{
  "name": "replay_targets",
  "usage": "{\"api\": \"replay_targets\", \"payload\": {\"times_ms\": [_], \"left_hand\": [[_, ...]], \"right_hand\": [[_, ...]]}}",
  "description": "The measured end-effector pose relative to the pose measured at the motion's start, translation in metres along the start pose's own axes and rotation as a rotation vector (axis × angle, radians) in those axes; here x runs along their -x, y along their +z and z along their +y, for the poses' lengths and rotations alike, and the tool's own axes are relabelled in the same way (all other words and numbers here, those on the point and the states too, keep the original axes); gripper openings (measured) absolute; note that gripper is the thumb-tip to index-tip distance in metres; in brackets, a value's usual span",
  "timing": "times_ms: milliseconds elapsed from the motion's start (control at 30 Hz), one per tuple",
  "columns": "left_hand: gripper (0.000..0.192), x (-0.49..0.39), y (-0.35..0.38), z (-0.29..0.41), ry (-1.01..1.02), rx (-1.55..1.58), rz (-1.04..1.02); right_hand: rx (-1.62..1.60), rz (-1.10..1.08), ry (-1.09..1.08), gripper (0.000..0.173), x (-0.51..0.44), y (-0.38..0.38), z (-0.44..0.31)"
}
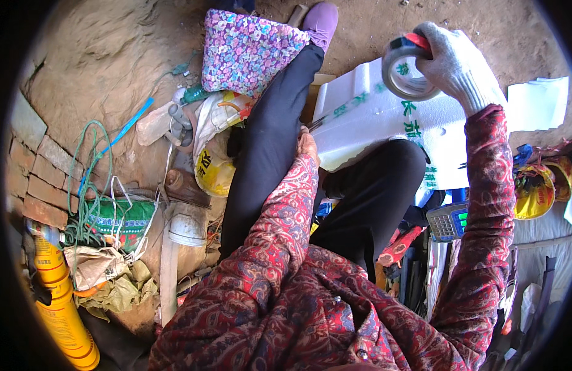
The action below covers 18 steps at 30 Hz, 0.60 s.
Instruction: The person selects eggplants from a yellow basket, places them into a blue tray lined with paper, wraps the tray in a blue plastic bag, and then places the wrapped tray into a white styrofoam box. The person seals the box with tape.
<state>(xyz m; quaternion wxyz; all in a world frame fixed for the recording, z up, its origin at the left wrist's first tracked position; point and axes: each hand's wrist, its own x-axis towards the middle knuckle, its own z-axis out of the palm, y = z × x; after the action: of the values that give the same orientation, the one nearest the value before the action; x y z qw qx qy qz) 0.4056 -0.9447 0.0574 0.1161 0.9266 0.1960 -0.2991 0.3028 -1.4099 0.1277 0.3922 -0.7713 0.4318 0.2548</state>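
A white knitted glove covers my right hand (455, 65), which grips a tape dispenser (418, 41) with a wide roll of clear packing tape (387, 76). The roll is held above the far part of a white foam box (360, 125) that bears green writing. Between my legs, my bare left hand (308, 143) is at the near left edge of that box. Its fingers are partly hidden, and I cannot tell whether they press on the box or hold something. My bent right knee (383, 162) covers part of the box's near side.
Floral cloth (253, 51) lies by my left shin. White sheets (538, 104) rest on the dirt floor at right, with a digital scale (446, 222) nearer. At left are bricks (45, 190), green rope (89, 171), a green bag (121, 220) and yellow canisters (63, 320).
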Motion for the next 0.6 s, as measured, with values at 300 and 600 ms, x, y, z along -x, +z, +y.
{"api": "replay_targets", "payload": {"times_ms": [300,600], "left_hand": [[0.044,-0.007,-0.028,-0.024,-0.259,-0.332,-0.068],[0.048,0.013,-0.040,0.032,-0.830,-0.178,-0.379]], "right_hand": [[-0.192,0.019,-0.052,0.051,0.040,0.033,-0.015],[-0.305,0.013,-0.052,0.054,0.045,0.046,-0.010]]}}
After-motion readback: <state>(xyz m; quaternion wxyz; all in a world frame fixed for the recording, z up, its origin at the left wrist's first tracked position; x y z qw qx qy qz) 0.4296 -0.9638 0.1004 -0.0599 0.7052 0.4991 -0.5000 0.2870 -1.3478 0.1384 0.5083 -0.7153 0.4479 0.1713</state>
